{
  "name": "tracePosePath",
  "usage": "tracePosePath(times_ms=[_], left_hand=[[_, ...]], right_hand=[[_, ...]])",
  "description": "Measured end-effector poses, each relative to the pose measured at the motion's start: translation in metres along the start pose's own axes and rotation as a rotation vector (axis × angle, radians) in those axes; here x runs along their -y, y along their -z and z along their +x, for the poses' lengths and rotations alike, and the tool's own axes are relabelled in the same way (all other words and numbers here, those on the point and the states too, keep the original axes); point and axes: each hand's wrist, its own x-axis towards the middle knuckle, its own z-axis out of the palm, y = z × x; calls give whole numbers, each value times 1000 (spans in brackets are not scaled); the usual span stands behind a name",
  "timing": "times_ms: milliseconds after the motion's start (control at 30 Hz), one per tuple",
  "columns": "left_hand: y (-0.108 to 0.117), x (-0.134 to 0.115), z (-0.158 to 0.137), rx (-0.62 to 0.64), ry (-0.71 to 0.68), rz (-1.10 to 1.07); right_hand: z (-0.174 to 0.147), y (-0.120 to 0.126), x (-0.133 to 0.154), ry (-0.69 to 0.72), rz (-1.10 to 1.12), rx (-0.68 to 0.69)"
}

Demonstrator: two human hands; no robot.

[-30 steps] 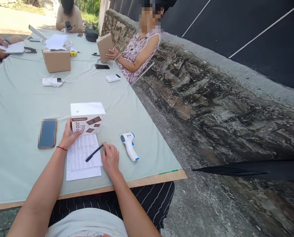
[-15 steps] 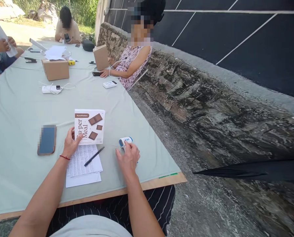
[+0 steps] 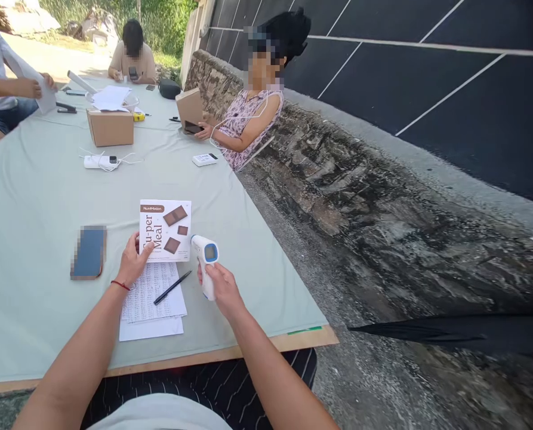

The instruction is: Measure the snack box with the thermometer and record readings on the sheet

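My left hand [image 3: 134, 258] grips the left side of a white and brown box [image 3: 176, 232] printed with brown bars, its thumb across the front. In my right hand [image 3: 222, 286] is a white and blue infrared thermometer [image 3: 207, 258], held upright by its handle with the small screen facing me. Its front end is close to the box's right edge; whether they touch I cannot tell. Below the box lie printed sheets [image 3: 152, 298], partly covered by my left hand and the box. A black pen [image 3: 172, 288] rests slantwise on them.
A phone [image 3: 89, 252] lies left of my left hand. Farther off stand a cardboard box [image 3: 110, 128] with papers on top, a white device with a cable [image 3: 99, 162] and a small white device [image 3: 205, 159]. Several people sit around the table [image 3: 42, 251]. A stone wall [image 3: 338, 185] runs along the right.
My right hand has picked up the thermometer from the table and brought it left, upright beside the box. The person on the right has lifted a phone from the table.
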Motion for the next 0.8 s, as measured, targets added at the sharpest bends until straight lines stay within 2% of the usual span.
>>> tracePosePath(times_ms=[100, 233, 333, 800], left_hand=[[0, -2, -1, 9, 5, -6], [-1, -3, -2, 7, 13, -6], [-2, -3, -1, 2, 16, -22], [-2, 0, 0, 17, -9, -77]], right_hand=[[-7, -30, 4, -29, 143, 92], [-9, -48, -1, -79, 152, 71], [-7, -51, -5, -87, 152, 37], [-5, -56, -13, -62, 185, 76]])
